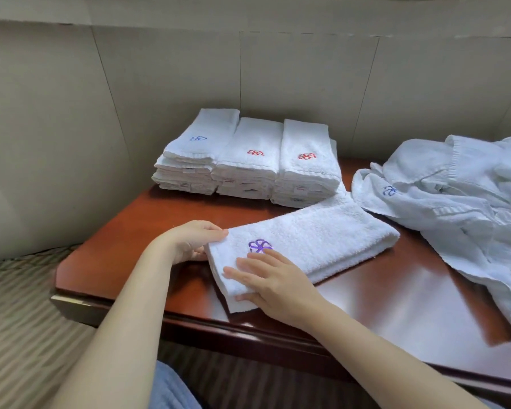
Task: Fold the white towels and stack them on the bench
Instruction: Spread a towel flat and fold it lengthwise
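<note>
I press my right hand point(273, 280) flat, fingers straight, on the long folded white terry towel with a purple flower point(301, 246) to pin it, while my left hand point(189, 242) pinches its end on the glossy reddish-brown wooden bench point(396, 290); beyond sit three stacks of folded white towels point(245, 160).

Beyond my grip I see a beige panelled wall point(171, 72) with thin vertical seams. Under the grip lies a glossy reddish-brown desk point(396, 293) catching soft glare. Left of and below the grip, striped grey-beige carpet point(18, 320) covers the floor.
</note>
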The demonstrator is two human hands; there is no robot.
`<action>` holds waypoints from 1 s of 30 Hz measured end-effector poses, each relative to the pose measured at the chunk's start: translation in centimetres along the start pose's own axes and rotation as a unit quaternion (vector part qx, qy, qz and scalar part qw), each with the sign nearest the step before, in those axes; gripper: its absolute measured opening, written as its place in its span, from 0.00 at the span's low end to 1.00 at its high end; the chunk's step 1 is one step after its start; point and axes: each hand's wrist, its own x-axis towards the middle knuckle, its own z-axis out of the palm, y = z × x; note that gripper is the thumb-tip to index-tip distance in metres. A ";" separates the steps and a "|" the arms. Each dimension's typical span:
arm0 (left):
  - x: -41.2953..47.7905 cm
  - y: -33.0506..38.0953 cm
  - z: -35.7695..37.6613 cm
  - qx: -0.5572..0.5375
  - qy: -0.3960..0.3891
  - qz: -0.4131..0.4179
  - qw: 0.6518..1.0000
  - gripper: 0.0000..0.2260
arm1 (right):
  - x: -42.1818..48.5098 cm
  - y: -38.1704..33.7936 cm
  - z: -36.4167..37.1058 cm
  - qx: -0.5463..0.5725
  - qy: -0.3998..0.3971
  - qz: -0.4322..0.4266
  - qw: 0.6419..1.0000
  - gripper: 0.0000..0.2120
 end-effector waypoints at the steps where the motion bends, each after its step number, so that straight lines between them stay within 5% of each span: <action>1: 0.0 0.0 0.0 0.008 0.001 -0.001 1.000 0.12 | 0.0 -0.1 0.1 0.017 -0.012 -0.002 1.000 0.18; 7: 0.1 0.3 0.1 0.108 -0.028 0.016 0.994 0.06 | -0.2 -0.2 -0.7 0.096 -0.070 0.050 0.992 0.15; 11: -0.7 1.1 -0.1 0.231 -0.247 -0.045 0.940 0.11 | 0.5 1.9 -2.7 0.049 -0.022 0.178 0.983 0.22; 14: -1.1 1.8 1.2 0.276 -0.281 -0.071 0.916 0.13 | -0.5 6.1 -5.1 -0.021 0.006 0.398 0.917 0.16; 16: -0.4 2.0 2.9 0.254 -0.207 -0.030 0.944 0.17 | -2.1 8.6 -6.3 -0.057 -0.048 0.528 0.846 0.15; 20: 1.5 2.1 6.9 0.129 -0.088 0.048 0.987 0.12 | -5.2 11.1 -5.8 -0.006 -0.143 0.664 0.734 0.30; 25: 2.6 3.4 10.2 0.185 -0.097 0.052 0.977 0.20 | -6.1 12.0 -5.1 0.197 0.020 0.643 0.740 0.39; 30: 2.6 4.2 12.1 0.106 -0.105 0.021 0.989 0.33 | -6.1 11.5 -5.2 0.430 0.183 0.627 0.623 0.45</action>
